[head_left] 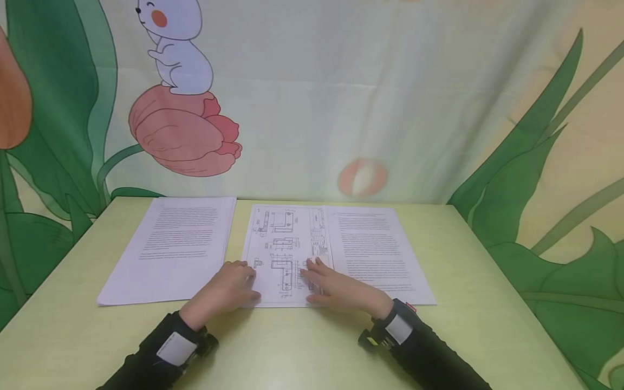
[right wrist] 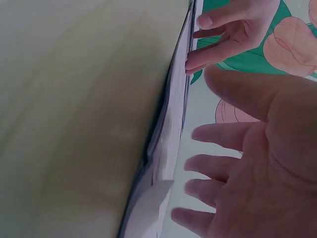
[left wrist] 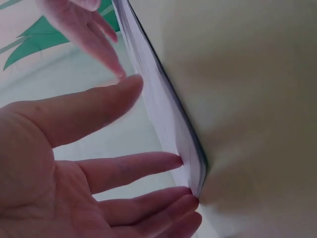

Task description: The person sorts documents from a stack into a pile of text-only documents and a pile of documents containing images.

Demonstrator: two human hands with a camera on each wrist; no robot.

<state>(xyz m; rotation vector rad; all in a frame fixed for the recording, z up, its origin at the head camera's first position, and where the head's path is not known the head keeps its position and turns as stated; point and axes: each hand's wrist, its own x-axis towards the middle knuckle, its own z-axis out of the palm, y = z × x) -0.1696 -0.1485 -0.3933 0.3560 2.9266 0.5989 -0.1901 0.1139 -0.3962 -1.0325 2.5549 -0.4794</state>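
A sheet with a technical drawing [head_left: 265, 281] lies in the middle of the table, printed with several part outlines and a title block. My left hand [head_left: 226, 287] is at its near left corner; in the left wrist view the extended fingers [left wrist: 143, 168] touch the edge of the paper. Over the drawing's right side my right hand [head_left: 341, 290] spreads its fingers, covering part of the print. The right wrist view shows that hand's fingers [right wrist: 208, 166] apart and straight, close over the paper [right wrist: 168, 124], with nothing held.
A stack of text pages [head_left: 180, 233] lies to the left. Another text page [head_left: 375, 254] adjoins the drawing on its right. The pale yellow table [head_left: 292, 346] ends at a printed curtain [head_left: 302, 108] behind.
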